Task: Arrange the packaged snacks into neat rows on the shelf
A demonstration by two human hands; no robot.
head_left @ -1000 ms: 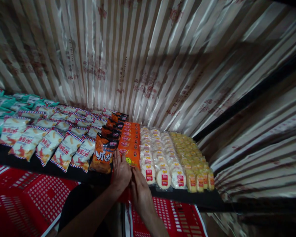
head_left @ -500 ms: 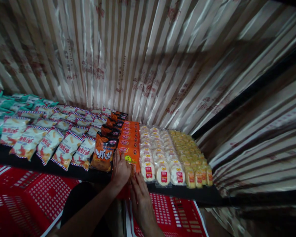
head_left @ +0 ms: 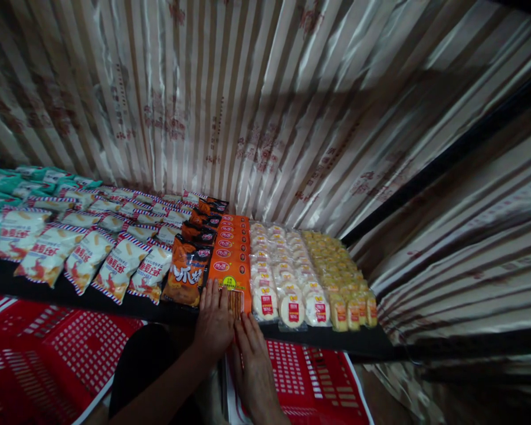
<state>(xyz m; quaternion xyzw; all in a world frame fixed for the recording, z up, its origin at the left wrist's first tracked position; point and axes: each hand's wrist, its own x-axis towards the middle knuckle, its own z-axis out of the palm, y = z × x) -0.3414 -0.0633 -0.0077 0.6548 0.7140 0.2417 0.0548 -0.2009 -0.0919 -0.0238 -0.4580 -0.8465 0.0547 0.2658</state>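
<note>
A row of overlapping orange snack packets (head_left: 233,268) lies on the black shelf, and the front one has a yellow round label and a window showing brown sticks. My left hand (head_left: 215,319) rests with fingers stretched out on the lower left part of that front packet. Beside it, my right hand (head_left: 253,354) lies with extended fingers at the packet's lower right edge. Both hands are open, their thumb sides close together. To the left stands a dark orange-and-black snack bag (head_left: 186,273); to the right are clear-wrapped round white crackers (head_left: 265,302).
White shrimp-snack bags (head_left: 119,265) and teal bags (head_left: 9,183) fill the shelf's left side. Small yellow packets (head_left: 336,271) line its right end. Red baskets (head_left: 77,348) sit below the shelf (head_left: 331,339). A striped curtain (head_left: 248,106) hangs behind, crossed by a dark pole (head_left: 425,171).
My left hand has slid down toward me over the front orange packet, uncovering more of it. The packet's stick window now shows more fully. My right hand has shifted only slightly.
</note>
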